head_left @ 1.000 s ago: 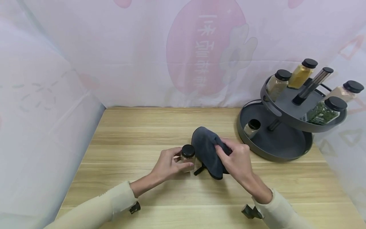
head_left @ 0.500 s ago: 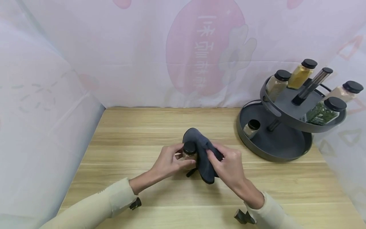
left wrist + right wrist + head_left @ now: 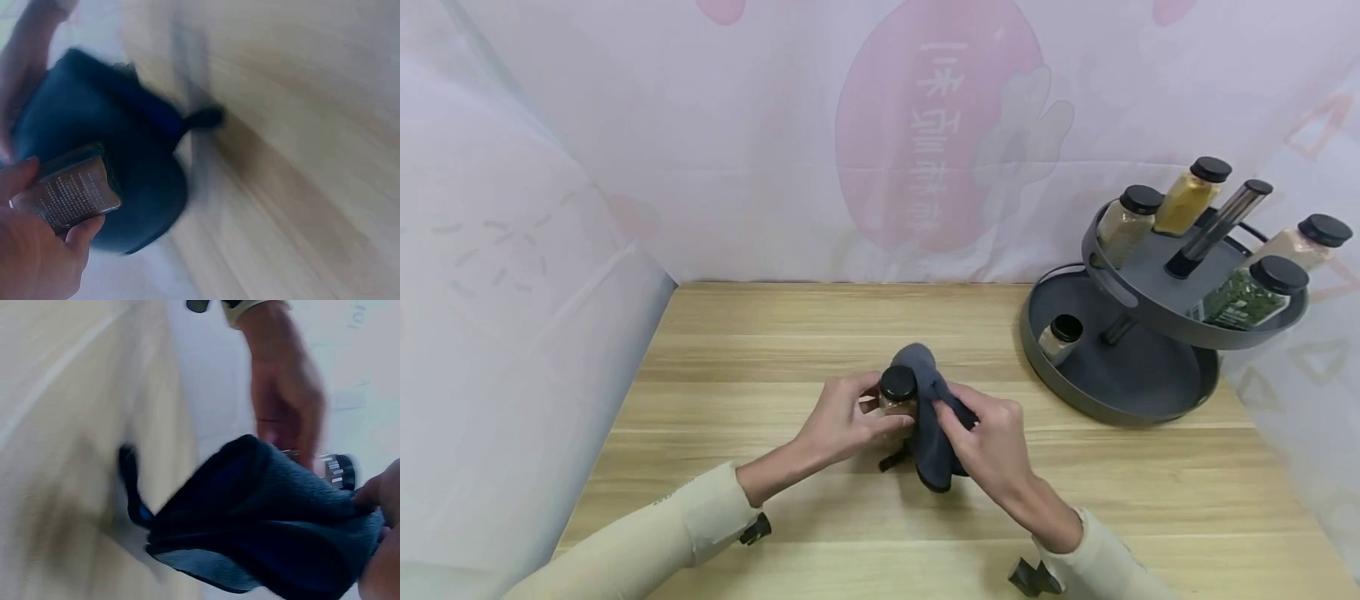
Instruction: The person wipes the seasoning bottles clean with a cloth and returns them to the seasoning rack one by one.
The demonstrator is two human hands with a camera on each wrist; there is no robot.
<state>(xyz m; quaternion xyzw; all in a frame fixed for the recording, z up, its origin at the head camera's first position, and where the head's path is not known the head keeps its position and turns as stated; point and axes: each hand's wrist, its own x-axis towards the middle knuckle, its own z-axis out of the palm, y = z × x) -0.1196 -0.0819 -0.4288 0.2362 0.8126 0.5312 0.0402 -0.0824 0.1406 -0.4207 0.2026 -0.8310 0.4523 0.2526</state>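
Note:
A small clear spice jar with a black lid and brownish contents is pinched between the thumb and fingers of my left hand. In the left wrist view, fine print shows on the side of the jar. My right hand grips a bunched dark grey-blue cloth with a dark edging and a small black loop. The cloth lies against the right side of the jar, above the table. In the right wrist view the folded cloth hides most of the jar.
A two-tier dark grey round rack stands at the back right of the wooden table. Several black-lidded spice jars sit on its upper tier, among them one with green herbs. A small jar leans in the lower tier. A printed curtain hangs behind.
My right hand has moved left with the cloth, from beside the jar to against it. The cloth has folded narrower. The jar in my left hand has risen and shifted slightly right.

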